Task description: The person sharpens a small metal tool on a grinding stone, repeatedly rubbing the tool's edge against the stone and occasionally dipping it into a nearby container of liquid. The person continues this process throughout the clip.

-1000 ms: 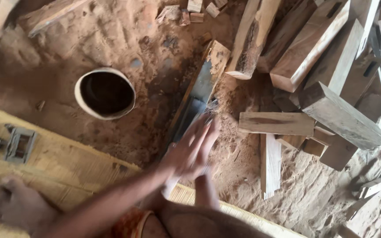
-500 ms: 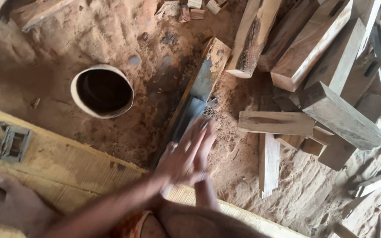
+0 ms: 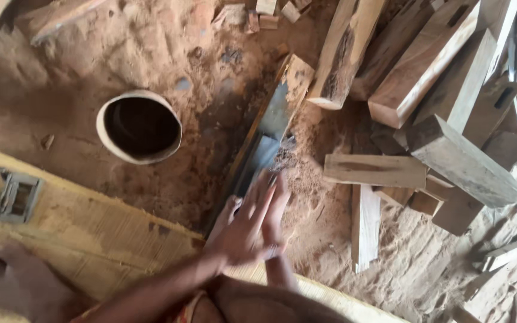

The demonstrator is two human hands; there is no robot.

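Note:
My left hand [image 3: 240,230] and my right hand [image 3: 277,206] are pressed flat, palm against palm, fingers straight and pointing away from me. Nothing shows between them. They hover over the near end of a long wooden beam [image 3: 276,116] with a grey face, which lies slanted on the sawdust-covered ground. My left forearm comes in from the lower left, my right from below. My bare foot [image 3: 13,284] rests on a woven mat [image 3: 91,236] at the lower left.
A round pot mouth [image 3: 140,125] is sunk in the ground to the left. A metal bracket [image 3: 19,194] lies on the mat. Several cut wood blocks [image 3: 450,90] are piled at the right, with a flat board [image 3: 375,170] and a short plank [image 3: 366,224] nearer.
The joined hands have slid slightly back toward me along the beam's near end. Everything else stays in place.

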